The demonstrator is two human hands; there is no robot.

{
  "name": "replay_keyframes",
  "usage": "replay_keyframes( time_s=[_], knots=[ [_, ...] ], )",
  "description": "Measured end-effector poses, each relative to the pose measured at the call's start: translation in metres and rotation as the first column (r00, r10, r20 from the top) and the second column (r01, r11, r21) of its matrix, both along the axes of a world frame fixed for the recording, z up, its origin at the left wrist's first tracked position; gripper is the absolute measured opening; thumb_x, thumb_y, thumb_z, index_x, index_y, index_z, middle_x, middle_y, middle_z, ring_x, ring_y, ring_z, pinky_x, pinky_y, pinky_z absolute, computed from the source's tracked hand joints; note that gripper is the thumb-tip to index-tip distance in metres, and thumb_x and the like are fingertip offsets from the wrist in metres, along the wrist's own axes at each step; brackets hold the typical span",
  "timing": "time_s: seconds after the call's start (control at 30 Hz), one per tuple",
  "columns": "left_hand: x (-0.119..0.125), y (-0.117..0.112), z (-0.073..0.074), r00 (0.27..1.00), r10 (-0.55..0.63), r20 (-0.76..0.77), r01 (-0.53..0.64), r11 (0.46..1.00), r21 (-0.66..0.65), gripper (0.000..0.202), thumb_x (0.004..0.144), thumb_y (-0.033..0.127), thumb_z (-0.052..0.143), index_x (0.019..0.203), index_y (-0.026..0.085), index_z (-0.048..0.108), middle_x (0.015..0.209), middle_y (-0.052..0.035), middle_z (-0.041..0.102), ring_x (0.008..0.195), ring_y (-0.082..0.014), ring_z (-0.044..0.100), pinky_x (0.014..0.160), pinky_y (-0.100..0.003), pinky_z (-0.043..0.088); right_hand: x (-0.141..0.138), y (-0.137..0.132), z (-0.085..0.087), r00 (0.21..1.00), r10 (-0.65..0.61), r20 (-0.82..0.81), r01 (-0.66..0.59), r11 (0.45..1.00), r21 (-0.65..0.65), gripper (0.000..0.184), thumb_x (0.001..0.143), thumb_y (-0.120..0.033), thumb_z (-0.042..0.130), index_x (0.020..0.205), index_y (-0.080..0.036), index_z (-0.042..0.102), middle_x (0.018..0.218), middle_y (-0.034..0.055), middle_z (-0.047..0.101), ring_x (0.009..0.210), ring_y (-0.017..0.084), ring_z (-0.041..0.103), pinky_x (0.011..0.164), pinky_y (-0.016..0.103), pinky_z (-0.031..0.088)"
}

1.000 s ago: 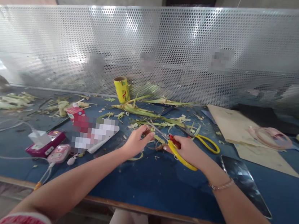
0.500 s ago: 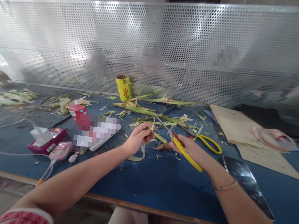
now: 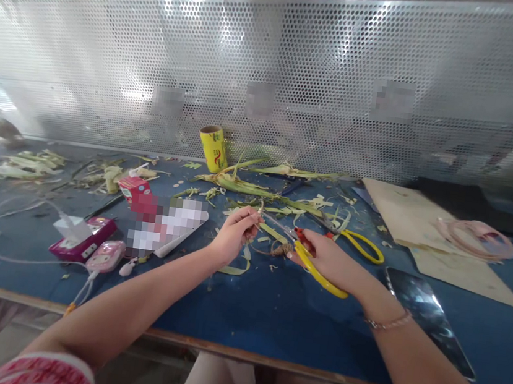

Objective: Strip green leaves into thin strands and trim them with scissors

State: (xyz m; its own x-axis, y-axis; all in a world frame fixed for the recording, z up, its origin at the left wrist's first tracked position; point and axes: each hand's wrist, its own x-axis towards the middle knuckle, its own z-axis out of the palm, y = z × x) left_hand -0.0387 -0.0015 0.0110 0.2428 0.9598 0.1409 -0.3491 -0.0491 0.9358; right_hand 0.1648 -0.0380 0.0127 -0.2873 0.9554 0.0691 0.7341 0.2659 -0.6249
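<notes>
Head view. The left hand is closed, thumb and fingertips pinching a small, thin, pale-tipped plant piece, which projects upward from the grip above the blue tabletop. The right hand is wrapped around a pair of scissors with yellow loop handles and red inner parts. The metal blades point toward the left hand, close to the plant piece; contact between them cannot be determined. A rough brown fibrous bundle lies just beside the right fingertips.

Beyond the hands, long green plant stalks lie across the tabletop, in front of an upright yellow printed cylinder. A second pair of yellow-handled scissors lies beyond the right hand. A black glass-faced smartphone lies to the right of the right wrist.
</notes>
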Motion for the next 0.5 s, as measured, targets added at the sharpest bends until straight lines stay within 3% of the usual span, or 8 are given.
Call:
replay_keyframes(
  time_s=[0.23, 0.5],
  knots=[
    [0.0008, -0.0012, -0.0016, 0.999, -0.05, 0.013, 0.05, 0.999, -0.006, 0.014, 0.067, 0.025, 0.061, 0.066, 0.015, 0.051, 0.057, 0.0038, 0.046, 0.05, -0.0042, 0.039, 0.049, -0.018, 0.028, -0.005, -0.0036, 0.0001, 0.995, -0.049, 0.092, 0.044, 0.998, 0.052, 0.034, 0.073, -0.047, 0.057, 0.09, -0.019, 0.049, 0.087, 0.0056, 0.059, 0.072, 0.018, 0.054, 0.061, 0.028, 0.039],
    [0.0025, -0.0002, -0.0047, 0.997, -0.078, -0.029, 0.077, 0.996, -0.041, 0.014, 0.063, 0.023, 0.061, 0.064, 0.015, 0.05, 0.054, 0.0038, 0.046, 0.049, -0.0046, 0.039, 0.049, -0.019, 0.027, -0.0091, -0.0072, 0.0013, 0.99, -0.062, 0.129, 0.052, 0.995, 0.084, 0.035, 0.07, -0.048, 0.06, 0.084, -0.02, 0.045, 0.088, 0.006, 0.057, 0.073, 0.018, 0.054, 0.061, 0.028, 0.039]
  ],
)
